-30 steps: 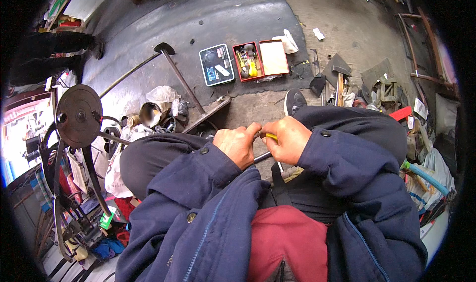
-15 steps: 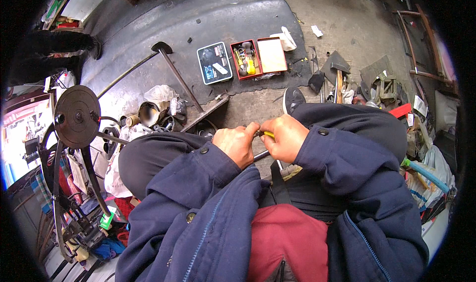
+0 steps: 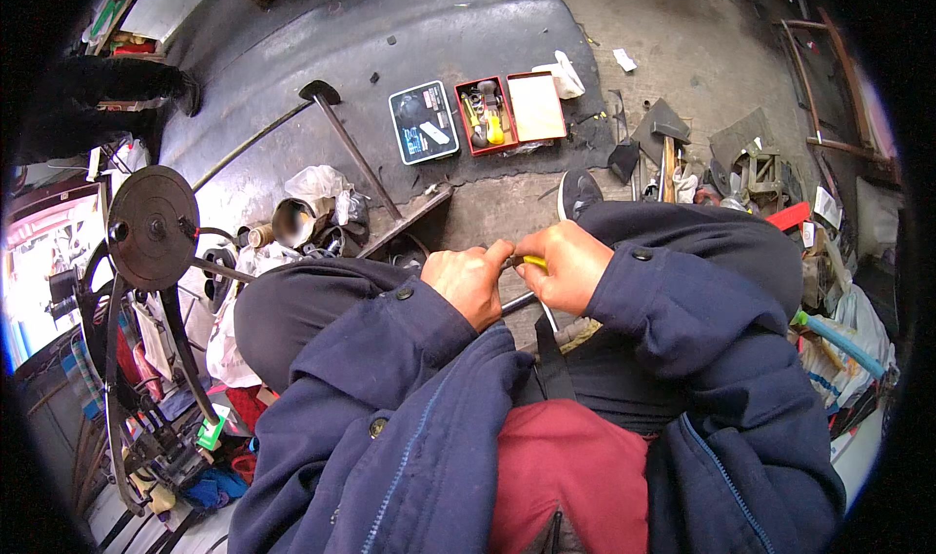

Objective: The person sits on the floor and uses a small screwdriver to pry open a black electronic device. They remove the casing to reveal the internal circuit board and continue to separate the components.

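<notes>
The left hand (image 3: 471, 283) and the right hand (image 3: 563, 265) meet knuckle to knuckle just above the person's knees, and everything here can be placed from that pair of hands. The right hand's fingers (image 3: 546, 252) are clenched around a yellow-handled tool (image 3: 535, 261), of which only a short yellow stretch shows between the two fists. The left hand's fingers are curled shut against the tool's near end; what they pinch there is hidden, so I cannot tell whether it is the tool's tip or a small part. A thin dark metal rod (image 3: 519, 303) runs out from under the hands, slanting toward the lap.

Beyond the hands, on the concrete floor (image 3: 682, 57), lies an open red tool case (image 3: 487, 117) with small tools inside and its pale lid (image 3: 536, 107) folded back. Just beside it, toward the left hand's side, lies a dark flat case (image 3: 423, 122). A long-handled hammer (image 3: 351, 150) stretches from near those cases back toward the hands. The person's dark shoe (image 3: 579, 191) sits just beyond the right hand. Farther out on the right-hand side lies a heap of scrap metal and tools (image 3: 702, 159). On the left-hand side, well apart, a black round disc (image 3: 153, 228) stands on a metal frame, with tin cans and plastic bags (image 3: 312, 208) between it and the hands.
</notes>
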{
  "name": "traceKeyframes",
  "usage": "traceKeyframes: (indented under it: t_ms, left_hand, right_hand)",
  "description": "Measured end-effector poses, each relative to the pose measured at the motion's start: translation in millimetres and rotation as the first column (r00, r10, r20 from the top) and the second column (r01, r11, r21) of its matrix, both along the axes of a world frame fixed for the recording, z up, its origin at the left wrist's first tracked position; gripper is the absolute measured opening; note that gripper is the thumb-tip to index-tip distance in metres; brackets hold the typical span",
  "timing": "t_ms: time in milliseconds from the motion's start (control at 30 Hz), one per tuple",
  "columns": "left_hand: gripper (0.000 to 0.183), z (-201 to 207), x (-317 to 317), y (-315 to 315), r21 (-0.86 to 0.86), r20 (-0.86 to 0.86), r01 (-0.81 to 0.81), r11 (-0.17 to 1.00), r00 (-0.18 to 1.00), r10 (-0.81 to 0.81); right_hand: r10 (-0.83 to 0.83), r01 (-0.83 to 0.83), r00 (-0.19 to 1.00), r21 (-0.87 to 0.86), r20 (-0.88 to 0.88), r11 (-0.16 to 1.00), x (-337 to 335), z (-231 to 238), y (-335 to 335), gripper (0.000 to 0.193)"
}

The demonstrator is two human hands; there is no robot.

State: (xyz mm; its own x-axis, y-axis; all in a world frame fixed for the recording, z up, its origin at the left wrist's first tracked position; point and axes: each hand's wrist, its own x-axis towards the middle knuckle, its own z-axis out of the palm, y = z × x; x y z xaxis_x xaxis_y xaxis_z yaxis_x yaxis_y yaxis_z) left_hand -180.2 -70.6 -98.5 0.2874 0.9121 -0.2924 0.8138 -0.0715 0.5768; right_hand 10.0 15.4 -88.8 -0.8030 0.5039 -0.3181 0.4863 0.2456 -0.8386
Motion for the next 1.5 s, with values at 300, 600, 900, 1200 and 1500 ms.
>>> traceKeyframes:
  t_ms: [300,600,900,1200,1500]
  left_hand:
    - [0.034,-4.9,2.1,4.3,-0.024,-0.033,-0.043,0.999,0.999,0.042]
    - [0.037,-10.9,7.2,7.6,-0.055,-0.038,-0.086,0.995,0.996,0.084]
    - [0.034,-8.4,7.7,20.2,-0.371,0.593,-0.291,0.882,0.656,0.467]
    - [0.051,18.5,1.6,27.0,-0.729,0.665,-0.026,0.684,0.213,0.716]
    - [0.063,21.2,7.8,30.8,-0.504,0.788,-0.140,0.852,0.329,0.520]
  right_hand:
    - [-0.043,0.026,0.996,0.202,0.080,0.979,-9.0,5.8,-7.6,0.014]
    - [-0.058,0.011,0.987,0.294,0.151,0.956,-12.9,3.3,-13.5,0.013]
    - [-0.305,0.292,0.952,-0.243,-0.018,0.925,0.2,24.9,31.1,0.020]
    - [-0.463,0.377,0.879,-0.426,-0.116,0.823,-2.7,22.4,29.3,0.025]
    - [-0.432,0.289,0.878,-0.489,-0.207,0.823,-2.9,17.3,26.2,0.029]
